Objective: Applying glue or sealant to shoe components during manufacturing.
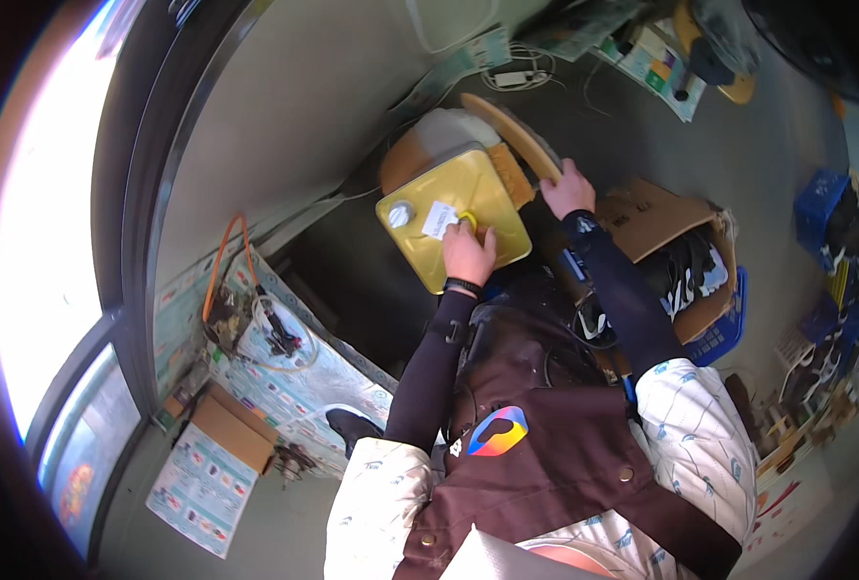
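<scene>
- The yellow can [453, 184] is positioned beneath the left hand [470, 255], its handle [467, 218] clasped.
- A curved wooden piece [511, 130] is gripped by the right hand [569, 190] at its near end.

One yellow can [497, 206], one cap [400, 214], one label [438, 220]

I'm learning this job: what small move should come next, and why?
I'd probably ease the yellow can slightly toward the body. The left hand has its fingers at the can's yellow handle, the right hand grips the near end of a curved wooden piece, and the can seems close to the orange foam-like piece beyond it.
</scene>
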### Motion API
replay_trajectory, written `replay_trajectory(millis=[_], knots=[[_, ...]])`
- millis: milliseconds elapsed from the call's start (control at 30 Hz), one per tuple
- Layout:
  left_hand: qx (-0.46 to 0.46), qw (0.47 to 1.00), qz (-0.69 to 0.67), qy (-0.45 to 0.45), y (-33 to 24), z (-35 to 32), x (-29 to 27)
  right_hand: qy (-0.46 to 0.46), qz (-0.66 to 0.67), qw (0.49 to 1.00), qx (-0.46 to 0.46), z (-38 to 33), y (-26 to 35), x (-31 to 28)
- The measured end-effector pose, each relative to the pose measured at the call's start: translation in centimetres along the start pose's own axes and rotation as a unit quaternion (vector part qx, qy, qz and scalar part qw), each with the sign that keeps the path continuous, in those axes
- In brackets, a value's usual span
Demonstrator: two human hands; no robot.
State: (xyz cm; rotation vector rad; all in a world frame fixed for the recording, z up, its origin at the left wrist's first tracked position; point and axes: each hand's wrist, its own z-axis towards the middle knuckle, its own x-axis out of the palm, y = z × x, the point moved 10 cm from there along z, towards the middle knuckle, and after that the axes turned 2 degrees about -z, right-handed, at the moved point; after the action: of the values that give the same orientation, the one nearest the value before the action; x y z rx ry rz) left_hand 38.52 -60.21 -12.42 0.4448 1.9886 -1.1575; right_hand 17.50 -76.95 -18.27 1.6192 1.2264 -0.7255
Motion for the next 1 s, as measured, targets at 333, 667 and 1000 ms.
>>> replay_trajectory(millis=[333, 667, 1000], knots=[[-0.246, 0.941, -0.231, 0.031, 12.0, -4.6, -7.4, -0.023, -0.024, 0.999, -0.029, 0.4, -1.4, 2.3], [-0.326, 0.929, -0.165, -0.051, 20.6, -13.3, -16.8, -0.034, -0.033, 0.998, -0.036, 0.1, -0.9, 1.7], [-0.347, 0.932, -0.079, -0.068, 43.0, -13.4, -8.3, -0.059, -0.012, 0.996, -0.069, 0.1, -0.6, 1.6]])
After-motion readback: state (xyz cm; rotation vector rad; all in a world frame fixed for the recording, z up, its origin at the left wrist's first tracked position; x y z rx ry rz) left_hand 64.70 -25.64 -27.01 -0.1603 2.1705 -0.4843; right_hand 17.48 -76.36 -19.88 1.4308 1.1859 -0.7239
